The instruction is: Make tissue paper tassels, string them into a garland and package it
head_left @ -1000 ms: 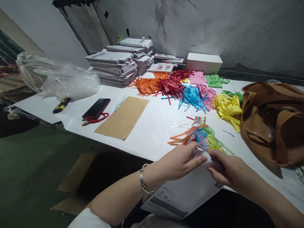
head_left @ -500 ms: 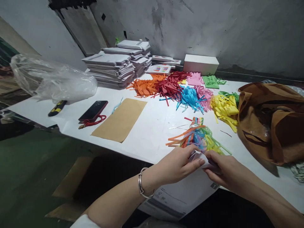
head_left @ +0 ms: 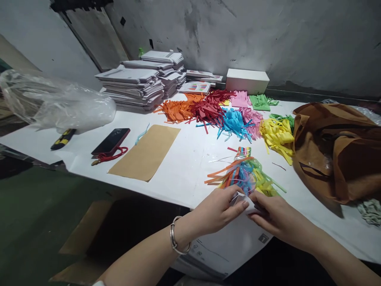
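A flattened white printed carton [head_left: 229, 246] hangs over the table's front edge, its upper end between my two hands. My left hand [head_left: 220, 208], with a silver bangle at the wrist, pinches the folded end with thumb on top. On the other side of that end, my right hand [head_left: 274, 212] grips with fingers and thumb closed round it. Just beyond my fingers lies a bundle of multicoloured paper strips [head_left: 245, 171], tied near its far end.
Fringed paper bunches [head_left: 208, 111] in several colours spread behind the bundle. Stacked flat cartons [head_left: 131, 87] and a white box [head_left: 247, 80] stand along the wall. Left lie a brown sheet [head_left: 145, 153], a phone [head_left: 111, 141], a cutter [head_left: 63, 139] and a plastic bag [head_left: 77, 107]; right, a brown bag [head_left: 333, 151].
The whole view has shifted slightly, so the table's things sit a little further left. Both hands keep their hold on the carton's end, with hardly any movement.
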`<action>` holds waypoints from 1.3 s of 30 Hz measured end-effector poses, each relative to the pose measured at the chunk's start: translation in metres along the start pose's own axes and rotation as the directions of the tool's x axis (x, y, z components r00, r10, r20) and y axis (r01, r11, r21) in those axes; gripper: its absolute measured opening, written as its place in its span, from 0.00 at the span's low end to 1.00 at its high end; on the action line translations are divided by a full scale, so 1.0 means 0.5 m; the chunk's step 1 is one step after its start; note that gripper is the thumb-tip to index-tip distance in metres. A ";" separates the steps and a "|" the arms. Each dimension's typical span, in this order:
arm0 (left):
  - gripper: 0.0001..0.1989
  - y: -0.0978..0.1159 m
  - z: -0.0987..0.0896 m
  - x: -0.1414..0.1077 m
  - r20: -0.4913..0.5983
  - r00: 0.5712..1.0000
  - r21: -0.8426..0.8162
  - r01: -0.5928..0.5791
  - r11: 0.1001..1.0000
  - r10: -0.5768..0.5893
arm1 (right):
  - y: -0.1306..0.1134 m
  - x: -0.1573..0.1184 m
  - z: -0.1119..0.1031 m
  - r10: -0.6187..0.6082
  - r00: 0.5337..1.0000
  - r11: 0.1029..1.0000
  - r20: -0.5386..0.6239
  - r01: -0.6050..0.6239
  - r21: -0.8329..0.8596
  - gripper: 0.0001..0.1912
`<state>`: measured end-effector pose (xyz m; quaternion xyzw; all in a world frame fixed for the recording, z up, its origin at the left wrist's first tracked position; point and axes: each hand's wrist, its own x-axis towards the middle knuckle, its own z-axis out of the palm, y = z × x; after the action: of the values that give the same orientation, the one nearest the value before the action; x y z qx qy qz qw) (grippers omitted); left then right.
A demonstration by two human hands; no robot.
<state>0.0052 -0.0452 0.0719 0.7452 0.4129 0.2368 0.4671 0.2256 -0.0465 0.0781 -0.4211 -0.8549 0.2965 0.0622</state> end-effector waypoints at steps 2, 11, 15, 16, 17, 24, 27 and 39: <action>0.15 0.001 -0.002 0.000 0.006 1.000 -0.006 0.011 1.000 -0.011 | -0.003 -0.002 0.001 -0.006 1.000 1.000 -0.027 0.006 -0.011 0.05; 0.15 0.004 -0.006 -0.001 0.022 0.998 -0.006 0.057 0.998 -0.057 | -0.005 -0.022 0.031 -0.114 0.976 0.987 -0.185 0.090 -0.130 0.26; 0.14 0.003 -0.003 0.002 0.016 0.998 -0.019 0.053 0.998 -0.053 | 0.003 -0.020 0.041 -0.089 0.976 0.990 -0.200 0.065 -0.123 0.27; 0.14 0.003 -0.002 0.003 0.013 0.998 -0.019 0.054 0.998 -0.054 | 0.004 -0.020 0.039 -0.075 0.981 0.994 -0.180 0.060 -0.088 0.26; 0.15 0.003 -0.001 0.003 0.012 0.998 -0.016 0.056 0.998 -0.056 | 0.003 -0.019 0.036 -0.058 0.986 0.998 -0.156 0.051 -0.046 0.25; 0.18 0.009 -0.002 0.006 0.022 0.999 0.010 0.046 0.999 -0.046 | -0.006 -0.013 0.012 -0.003 0.993 0.999 -0.119 0.010 0.054 0.13; 0.17 0.010 -0.002 0.007 0.031 0.998 0.019 0.049 0.999 -0.049 | -0.005 -0.007 0.018 -0.019 0.990 0.999 -0.139 0.013 -0.042 0.11; 0.18 0.003 -0.001 0.008 0.018 0.998 0.009 0.055 0.998 -0.055 | -0.007 0.003 0.017 0.056 0.993 0.998 -0.100 -0.052 0.042 0.05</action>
<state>0.0079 -0.0418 0.0732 0.7376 0.4298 0.2151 0.4742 0.2191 -0.0510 0.0729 -0.4574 -0.8330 0.2928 0.1057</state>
